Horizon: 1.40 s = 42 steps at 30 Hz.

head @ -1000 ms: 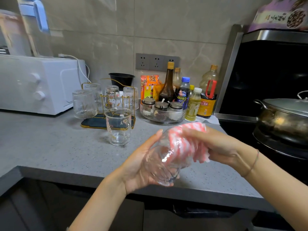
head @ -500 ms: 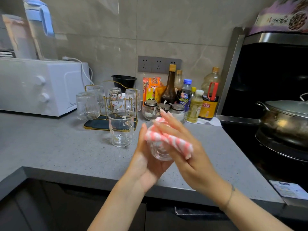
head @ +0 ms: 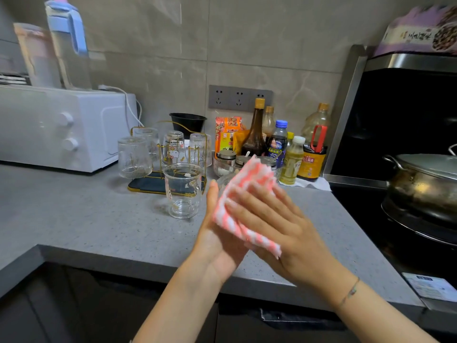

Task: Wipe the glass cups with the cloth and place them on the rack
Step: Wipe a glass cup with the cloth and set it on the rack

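Glass cup (head: pixel 223 179) (in cloth (head: pixel 244 196)) btwn left hand (head: pixel 217 238), right hand (head: pixel 284 233).

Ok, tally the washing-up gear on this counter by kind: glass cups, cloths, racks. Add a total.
Gold wire rack: 1
Pink-and-white checked cloth: 1
Clear glass cups: 6, three on the rack, two on the grey counter at and, one held mostly hidden behind the cloth
Total: 8
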Motion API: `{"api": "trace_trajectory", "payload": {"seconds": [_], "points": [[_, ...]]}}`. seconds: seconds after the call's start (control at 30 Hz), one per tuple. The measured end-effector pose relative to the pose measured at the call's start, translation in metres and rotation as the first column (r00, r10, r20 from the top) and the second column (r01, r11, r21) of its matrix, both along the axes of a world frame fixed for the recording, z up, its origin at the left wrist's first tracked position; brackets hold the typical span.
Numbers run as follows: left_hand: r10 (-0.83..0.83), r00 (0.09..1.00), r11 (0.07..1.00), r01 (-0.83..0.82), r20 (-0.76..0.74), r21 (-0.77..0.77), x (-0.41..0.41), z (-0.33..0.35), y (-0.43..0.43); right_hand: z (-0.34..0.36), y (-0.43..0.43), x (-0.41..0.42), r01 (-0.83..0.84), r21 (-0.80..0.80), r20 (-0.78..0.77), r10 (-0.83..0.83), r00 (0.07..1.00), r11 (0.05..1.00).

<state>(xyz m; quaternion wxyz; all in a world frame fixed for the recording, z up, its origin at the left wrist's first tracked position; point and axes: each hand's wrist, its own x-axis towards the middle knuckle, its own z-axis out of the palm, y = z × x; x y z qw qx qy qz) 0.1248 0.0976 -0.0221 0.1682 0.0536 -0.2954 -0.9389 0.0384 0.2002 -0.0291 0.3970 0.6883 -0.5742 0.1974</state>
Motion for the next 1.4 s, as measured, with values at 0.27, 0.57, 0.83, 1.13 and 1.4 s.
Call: {"api": "trace_trajectory", "payload": {"seconds": [0.27, 0.57, 0.83, 1.13, 1.4], "points": [[0.007, 1.0, 0.999, -0.008, -0.023, -0.041, 0.0, 0.0, -0.009, -0.002, 0.001, -0.003, 0.008, -0.027, 0.028, -0.007, 1.0, 1.0], [0.022, 1.0, 0.979, -0.024, -0.009, -0.202, -0.002, -0.007, -0.001, 0.012, 0.003, 0.003, -0.014, -0.023, 0.23, 0.019, 0.973, 1.0], [0.06, 0.996, 0.957, -0.041, 0.058, -0.287, 0.009, -0.022, -0.003, 0.049, 0.026, 0.001, -0.054, -0.163, 0.938, 0.172, 0.302, 0.985], [0.004, 0.994, 0.917, 0.042, 0.113, -0.396, 0.022, -0.029, 0.009, 0.047, 0.007, -0.013, 0.063, 0.003, 0.846, -0.036, 0.531, 0.998], [0.01, 0.994, 0.927, 0.033, 0.113, -0.373, 0.028, -0.029, 0.004, 0.058, 0.005, -0.026, 0.33, -0.069, 0.772, -0.159, 0.615, 0.942]]}}
